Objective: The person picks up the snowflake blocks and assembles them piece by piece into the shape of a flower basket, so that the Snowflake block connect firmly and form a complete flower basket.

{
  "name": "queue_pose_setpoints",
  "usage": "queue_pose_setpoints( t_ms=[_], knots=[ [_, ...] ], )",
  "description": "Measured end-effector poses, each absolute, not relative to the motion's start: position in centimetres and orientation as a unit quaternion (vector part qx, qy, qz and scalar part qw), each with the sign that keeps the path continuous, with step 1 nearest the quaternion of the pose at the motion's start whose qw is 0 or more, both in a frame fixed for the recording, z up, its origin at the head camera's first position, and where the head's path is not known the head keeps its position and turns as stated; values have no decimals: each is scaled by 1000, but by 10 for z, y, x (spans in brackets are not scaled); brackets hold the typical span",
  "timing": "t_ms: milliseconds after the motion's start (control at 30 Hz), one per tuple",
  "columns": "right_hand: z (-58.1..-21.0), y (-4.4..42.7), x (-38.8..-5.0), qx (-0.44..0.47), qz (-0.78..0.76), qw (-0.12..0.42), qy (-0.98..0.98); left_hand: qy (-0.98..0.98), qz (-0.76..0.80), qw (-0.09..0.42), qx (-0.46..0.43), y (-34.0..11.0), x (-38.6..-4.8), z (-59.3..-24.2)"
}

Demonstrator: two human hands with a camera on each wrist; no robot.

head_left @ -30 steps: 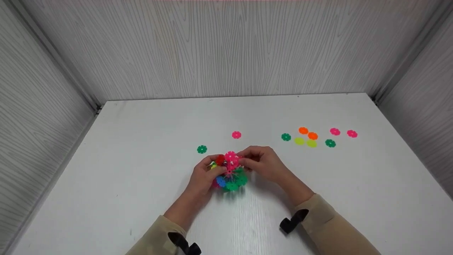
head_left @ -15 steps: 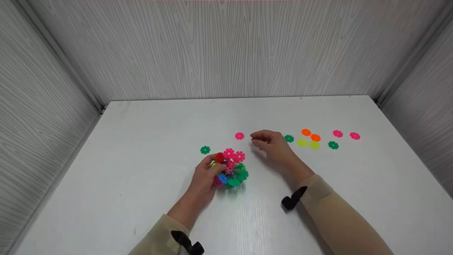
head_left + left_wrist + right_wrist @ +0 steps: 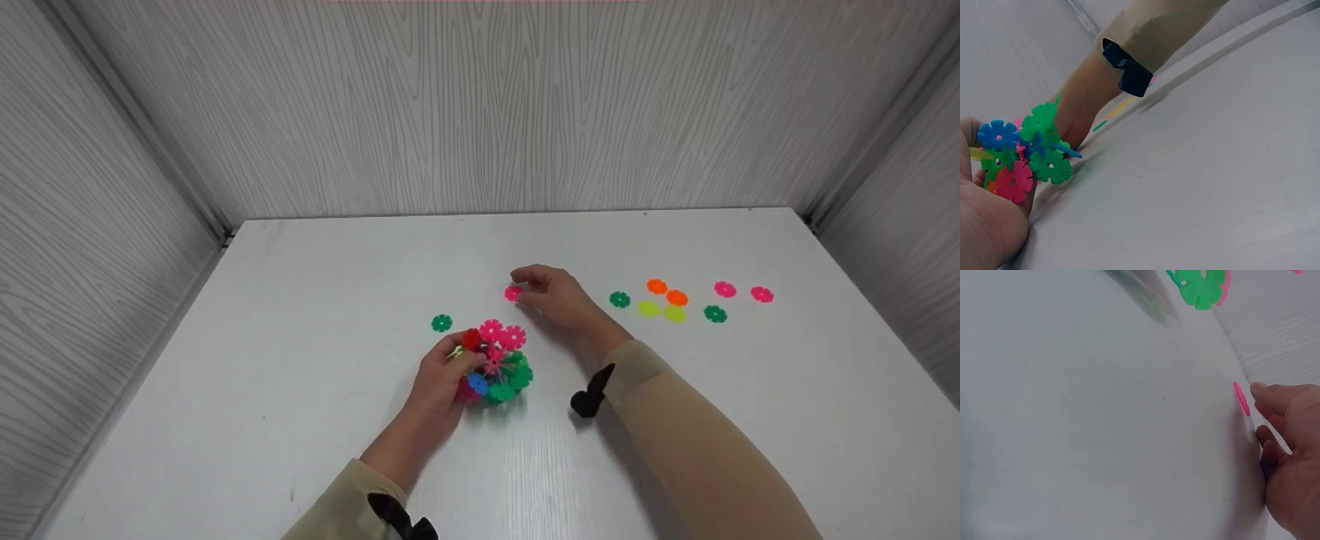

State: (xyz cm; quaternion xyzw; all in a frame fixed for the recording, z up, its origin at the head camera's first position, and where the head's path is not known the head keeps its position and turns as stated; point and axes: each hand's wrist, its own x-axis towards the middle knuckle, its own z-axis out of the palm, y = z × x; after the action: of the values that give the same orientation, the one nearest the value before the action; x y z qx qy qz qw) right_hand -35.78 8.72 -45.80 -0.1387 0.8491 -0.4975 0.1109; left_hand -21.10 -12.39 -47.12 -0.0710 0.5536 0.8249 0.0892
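My left hand [image 3: 439, 382] grips a ball-like cluster of interlocking snowflake discs [image 3: 501, 391], thumb across its near side. Pink, red, green and blue discs show on it, and part of the cluster is hidden behind the fingers. In the left wrist view the cluster [image 3: 1013, 181] sits against the palm, above the table. Farther back, my right hand [image 3: 559, 296] is at a loose pink snowflake disc [image 3: 512, 293]. From the right wrist, that pink disc [image 3: 1242, 399] appears flat on the table beside the thumb tip, with the thumb and fingers apart.
A green disc [image 3: 442, 323] lies left of the pink one. Over to the right are loose orange [image 3: 657, 286], yellow [image 3: 649, 308], green [image 3: 715, 314] and pink [image 3: 762, 295] discs. Wood-grain panels [image 3: 480, 105] enclose the white table's back and sides.
My right hand has left the cluster, moving back and then left to the loose pink disc. The left hand keeps holding the cluster in nearly the same place.
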Motion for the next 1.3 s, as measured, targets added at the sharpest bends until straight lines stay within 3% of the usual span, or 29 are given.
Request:
queue_pose_setpoints(
  t_ms=[433, 833, 1133, 1300],
  knots=[
    [-461, 91, -358, -179, -444, 116, 870, 554, 825, 90, -66, -123, -212, -473],
    [-466, 98, -331, -185, -411, 102, 887, 543, 832, 97, -63, -124, -210, -470],
    [-471, 117, -302, -187, -488, 93, 847, 535, 837, 89, -71, -125, -211, -471],
    [-468, 129, -283, -161, -555, 116, 808, 536, 838, 81, -66, -125, -210, -471]
  ],
)
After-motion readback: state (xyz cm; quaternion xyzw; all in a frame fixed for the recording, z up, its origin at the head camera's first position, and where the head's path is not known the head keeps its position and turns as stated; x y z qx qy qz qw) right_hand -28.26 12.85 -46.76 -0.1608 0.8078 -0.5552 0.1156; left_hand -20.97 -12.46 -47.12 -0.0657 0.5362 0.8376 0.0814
